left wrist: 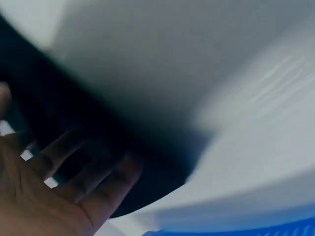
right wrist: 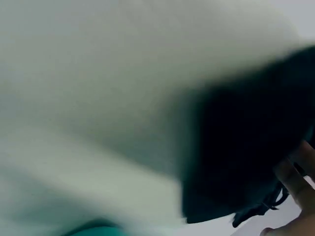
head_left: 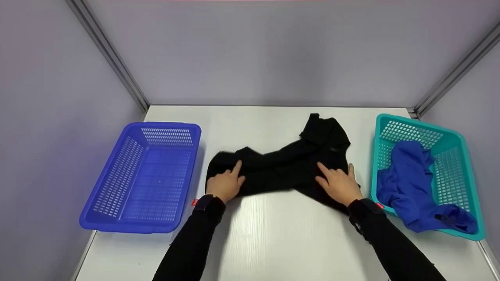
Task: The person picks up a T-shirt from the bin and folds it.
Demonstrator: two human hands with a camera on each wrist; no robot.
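Observation:
A crumpled black garment (head_left: pixel 273 166) lies stretched sideways across the white table, with a flap standing out at its upper right. My left hand (head_left: pixel 225 185) is over its left end, index finger and thumb spread. In the left wrist view, the left fingers (left wrist: pixel 110 189) are spread and fairly straight against the dark cloth. My right hand (head_left: pixel 339 186) is over the garment's right part, its fingers also spread. The right wrist view is blurred; the right fingers (right wrist: pixel 298 189) touch the cloth's edge near a thin dark loop.
On the left stands a blue plastic basket (head_left: pixel 191 171) with nothing in it. A teal basket (head_left: pixel 463 164) on the right holds a bunched blue garment (head_left: pixel 408 183), partly hanging over the near rim. Grey panels (head_left: pixel 273 54) enclose the white table (head_left: pixel 265 242).

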